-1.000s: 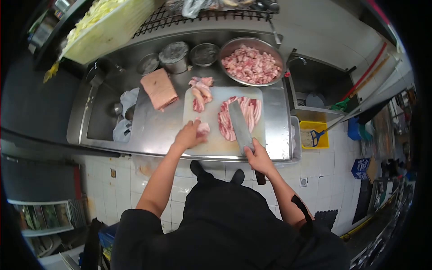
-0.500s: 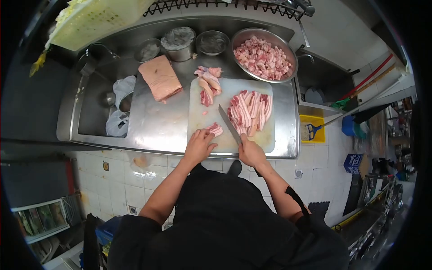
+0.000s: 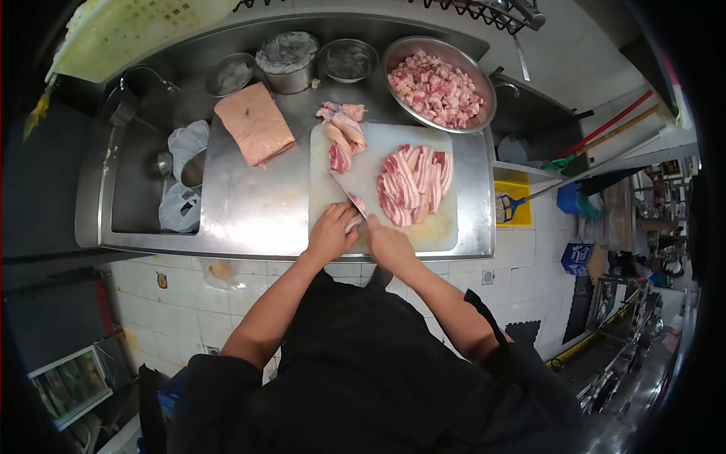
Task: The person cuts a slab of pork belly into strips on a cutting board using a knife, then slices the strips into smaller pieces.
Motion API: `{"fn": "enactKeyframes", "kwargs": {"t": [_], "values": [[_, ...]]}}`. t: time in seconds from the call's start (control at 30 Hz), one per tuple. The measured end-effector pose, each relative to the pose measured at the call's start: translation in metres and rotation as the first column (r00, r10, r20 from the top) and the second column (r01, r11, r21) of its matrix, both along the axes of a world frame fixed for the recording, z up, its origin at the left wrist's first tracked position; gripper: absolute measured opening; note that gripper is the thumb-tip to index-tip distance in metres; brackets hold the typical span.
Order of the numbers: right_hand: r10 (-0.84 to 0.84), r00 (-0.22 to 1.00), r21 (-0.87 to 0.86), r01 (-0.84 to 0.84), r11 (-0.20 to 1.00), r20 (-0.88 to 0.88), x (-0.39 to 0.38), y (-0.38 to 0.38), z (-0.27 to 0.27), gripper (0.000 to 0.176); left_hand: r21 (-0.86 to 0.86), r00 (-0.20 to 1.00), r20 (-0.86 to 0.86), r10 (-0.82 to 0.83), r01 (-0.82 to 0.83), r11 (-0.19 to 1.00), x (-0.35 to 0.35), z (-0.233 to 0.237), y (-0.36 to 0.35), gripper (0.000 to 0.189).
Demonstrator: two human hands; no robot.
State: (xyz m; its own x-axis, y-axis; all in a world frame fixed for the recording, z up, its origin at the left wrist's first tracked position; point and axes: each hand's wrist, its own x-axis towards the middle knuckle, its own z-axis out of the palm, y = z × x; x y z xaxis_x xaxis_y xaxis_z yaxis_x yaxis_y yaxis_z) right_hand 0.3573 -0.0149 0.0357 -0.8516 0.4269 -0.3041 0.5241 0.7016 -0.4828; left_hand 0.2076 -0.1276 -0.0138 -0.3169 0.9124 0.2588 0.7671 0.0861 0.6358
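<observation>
My right hand (image 3: pixel 387 244) is closed round the handle of a knife (image 3: pixel 349 195), whose blade points up and left over the white cutting board (image 3: pixel 321 193). The blade lies against a small piece of meat (image 3: pixel 358 203) near the board's front. My left hand (image 3: pixel 333 233) holds that piece from the left, its fingers bent and close to the blade. Sliced pork strips (image 3: pixel 412 184) lie in a pile on the board's right side. At the board's upper left are several meat trimmings (image 3: pixel 342 138).
A large pork slab (image 3: pixel 253 125) lies on the steel counter (image 3: pixel 249 204), left of the board. Behind stand a bowl of diced meat (image 3: pixel 437 89), a metal pot (image 3: pixel 287 62) and two smaller bowls. Sinks flank the counter; a yellow bin (image 3: pixel 514 212) is at right.
My right hand has moved left with the knife, from beside the strips to the small piece. My left hand's fingers have drawn in over that piece. The view has shifted slightly.
</observation>
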Motion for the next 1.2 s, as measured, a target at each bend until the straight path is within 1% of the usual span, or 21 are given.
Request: {"fn": "enactKeyframes", "kwargs": {"t": [0.1,0.2,0.27,0.3,0.37,0.4,0.47,0.57,0.6,0.67,0.73,0.8,0.83,0.9,0.97,1.0,1.07,1.1,1.13,1.17,1.2], "values": [[-0.036,0.999,-0.025,0.036,0.999,-0.014,-0.027,0.014,0.004,0.021,0.013,0.999,0.019,-0.035,0.035,0.999,-0.005,0.005,-0.003,0.040],[0.026,1.000,-0.015,-0.026,1.000,0.007,-0.012,0.016,0.022,0.022,0.054,0.999,0.050,0.011,-0.014,0.998,-0.004,0.012,-0.006,0.038],[0.020,0.998,-0.055,-0.017,0.998,0.051,0.005,0.004,0.043,0.023,-0.003,0.999,0.008,0.050,-0.050,0.999,-0.004,0.012,-0.012,0.037],[0.027,0.998,-0.060,-0.023,0.998,0.053,0.010,-0.004,0.042,0.023,-0.008,0.998,0.010,0.057,-0.057,0.998,-0.003,0.011,-0.014,0.037],[0.004,0.988,-0.064,0.006,0.998,0.152,0.020,-0.014,0.039,0.026,-0.012,0.999,0.027,0.036,-0.036,0.999,-0.002,0.008,-0.011,0.036],[0.007,0.988,-0.061,0.003,0.998,0.154,0.013,-0.013,0.028,0.026,-0.010,0.999,0.029,0.039,-0.038,0.999,-0.004,0.005,-0.010,0.036],[-0.011,0.999,-0.045,0.009,0.999,-0.037,-0.010,-0.012,-0.005,0.029,0.008,0.999,0.040,0.025,-0.026,1.000,-0.004,0.001,-0.012,0.036],[0.015,0.999,-0.062,-0.018,0.998,-0.047,-0.045,0.012,-0.012,0.031,0.023,0.999,0.035,0.013,-0.014,1.000,-0.005,-0.001,-0.012,0.035],[0.050,0.998,-0.030,-0.049,0.998,0.029,-0.046,0.014,0.005,0.030,0.031,1.000,0.023,0.007,-0.007,0.999,-0.007,0.004,-0.011,0.035],[0.052,0.999,-0.049,-0.052,0.997,0.000,-0.029,0.014,0.011,0.030,0.065,0.995,-0.081,0.054,-0.049,0.997,-0.004,0.014,-0.019,0.035],[0.059,0.998,-0.080,-0.060,0.995,-0.016,-0.008,-0.001,0.022,0.031,0.032,0.996,-0.069,0.062,-0.060,0.998,-0.003,0.018,-0.024,0.034],[0.049,0.990,-0.116,-0.034,0.993,0.133,0.008,-0.016,0.040,0.034,-0.002,0.996,-0.054,0.074,-0.075,0.997,-0.003,0.015,-0.026,0.033],[0.057,0.989,-0.121,-0.041,0.992,0.139,0.006,-0.018,0.031,0.034,0.026,0.997,-0.028,0.071,-0.070,0.997,-0.002,0.011,-0.026,0.032],[0.000,1.000,-0.108,0.000,0.994,0.005,-0.001,-0.025,-0.001,0.037,0.048,0.997,0.003,0.071,-0.071,0.996,-0.004,0.004,-0.025,0.031],[0.010,1.000,-0.113,-0.013,0.994,-0.022,-0.034,-0.015,-0.021,0.039,0.053,0.996,-0.014,0.088,-0.087,0.995,-0.005,0.002,-0.024,0.031],[0.018,0.998,-0.100,-0.025,0.995,-0.066,-0.049,-0.006,-0.023,0.040,0.057,0.996,-0.022,0.085,-0.084,0.995,-0.006,0.001,-0.023,0.031],[0.022,0.997,-0.121,-0.031,0.992,-0.075,-0.052,0.006,-0.022,0.041,0.023,0.998,0.029,0.052,-0.052,0.998,-0.008,0.002,-0.027,0.034],[0.039,0.996,-0.142,-0.049,0.989,-0.075,-0.055,0.012,-0.015,0.042,0.031,0.999,0.017,0.051,-0.052,0.998,-0.010,0.009,-0.028,0.034],[0.043,0.998,-0.097,-0.047,0.994,-0.040,-0.048,0.010,-0.007,0.040,0.081,0.998,-0.012,0.067,-0.066,0.995,-0.009,0.015,-0.033,0.034],[0.047,0.998,-0.100,-0.051,0.994,-0.039,-0.045,0.008,-0.004,0.040,0.123,0.996,-0.032,0.083,-0.079,0.989,-0.007,0.018,-0.038,0.034],[0.041,0.998,-0.055,-0.044,0.998,-0.057,-0.041,0.006,-0.002,0.034,0.118,0.996,-0.027,0.087,-0.083,0.990,-0.008,0.015,-0.042,0.034]]}}
